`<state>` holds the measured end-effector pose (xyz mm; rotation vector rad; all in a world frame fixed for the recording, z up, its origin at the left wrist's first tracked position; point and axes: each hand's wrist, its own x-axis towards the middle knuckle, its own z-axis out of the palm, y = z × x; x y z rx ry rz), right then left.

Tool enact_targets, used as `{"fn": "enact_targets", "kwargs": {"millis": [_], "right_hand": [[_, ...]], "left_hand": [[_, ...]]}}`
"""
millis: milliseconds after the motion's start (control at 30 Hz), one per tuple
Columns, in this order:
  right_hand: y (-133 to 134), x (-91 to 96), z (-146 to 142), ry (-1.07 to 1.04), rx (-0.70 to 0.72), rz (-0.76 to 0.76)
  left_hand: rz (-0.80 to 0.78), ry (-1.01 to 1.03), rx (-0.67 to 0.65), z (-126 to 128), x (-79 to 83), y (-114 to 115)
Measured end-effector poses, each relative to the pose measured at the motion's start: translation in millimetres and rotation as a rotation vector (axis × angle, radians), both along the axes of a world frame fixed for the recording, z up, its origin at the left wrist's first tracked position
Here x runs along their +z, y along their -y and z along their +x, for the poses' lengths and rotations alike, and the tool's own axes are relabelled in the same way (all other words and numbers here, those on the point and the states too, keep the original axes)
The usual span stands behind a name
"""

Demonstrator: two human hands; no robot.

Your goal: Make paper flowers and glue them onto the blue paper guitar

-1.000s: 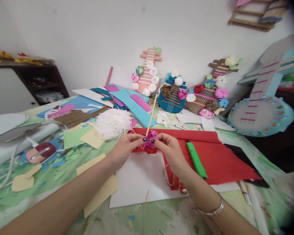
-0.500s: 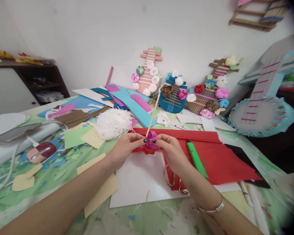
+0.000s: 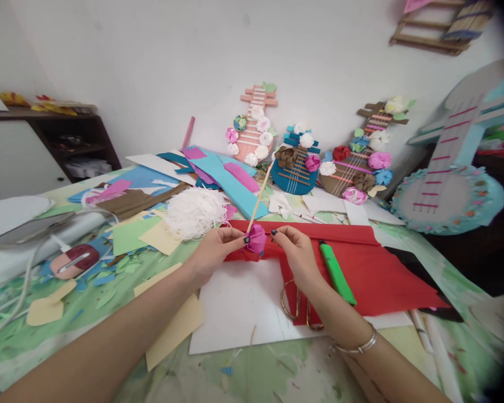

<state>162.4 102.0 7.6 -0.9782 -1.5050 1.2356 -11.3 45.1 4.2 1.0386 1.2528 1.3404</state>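
Observation:
My left hand (image 3: 212, 249) pinches a magenta paper flower (image 3: 256, 239), with a thin wooden stick (image 3: 259, 198) rising from it toward the back. Some red and a bit of blue show at the flower's underside. Just right of the flower, slightly apart from it, is my right hand (image 3: 296, 252), thumb and fingers pressed together; whether anything small is between them I cannot make out. Below both hands lies a white board (image 3: 235, 313). Red crepe paper (image 3: 378, 274) spreads out to the right, with gold-handled scissors (image 3: 292, 299) partly covered by my right wrist.
A green cutter (image 3: 338, 274) rests on the red paper. White shredded paper (image 3: 197, 212), coloured scraps (image 3: 128, 235) and a pink-and-maroon mouse-like object (image 3: 73, 261) with cable lie left. Flower-decorated paper instruments (image 3: 296, 173) lean against the wall; a larger blue-grey one (image 3: 445, 184) stands right.
My right hand has come off the flower and moved slightly to the right. The flower has tilted a little and stays in my left hand.

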Motion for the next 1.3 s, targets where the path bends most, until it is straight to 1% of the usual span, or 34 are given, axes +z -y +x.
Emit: {"fn": "enact_targets", "kwargs": {"millis": [100,200,300,367,433,500,600,700,900,967,1067,1167,1233,1300], "right_hand": [[-10,-16.0,4,0.191,-0.027,0.116],[-13,-27.3,5,0.434,0.07,0.185],[-10,-28.0,1,0.619,0.178,0.36],[-7,-25.1,-1,0.694,0.199,0.477],[-4,-22.8,-3,0.728,0.196,0.524],[-4,-23.1,-2,0.733,0.184,0.532],[-6,-27.6,-1,0.696,0.191,0.516],[-8,-31.6,-1,0.647,0.199,0.501],[-6,-30.6,-2,0.543,0.201,0.451],[-7,-30.1,-2,0.478,0.201,0.413],[-12,-27.9,-2,0.354,0.192,0.328],[-14,-23.8,1,0.204,0.142,0.211],[-8,-22.4,4,0.082,0.11,0.129],[4,-23.7,8,-0.049,0.102,0.046]], "left_hand": [[-0.002,-0.008,0.008,-1,-2.9,-2],[0.002,-0.019,0.005,-1,-4.4,-2],[0.035,-0.04,0.028,1,-6.7,-3],[0.046,-0.048,0.054,4,-9.1,-3],[0.048,-0.048,0.058,6,-11.8,-4],[0.055,-0.054,0.038,7,-14.1,-4],[0.074,-0.055,0.02,6,-16.8,-6],[0.079,0.004,0.012,2,-18.7,-8],[0.097,0.076,-0.042,2,-20.5,-9],[0.094,0.102,-0.087,3,-21.4,-9],[0.09,0.158,-0.196,6,-22.0,-7],[0.094,0.215,-0.313,6,-21.1,-3],[0.096,0.241,-0.38,5,-20.7,-1],[0.095,0.256,-0.435,4,-21.6,0]]}}
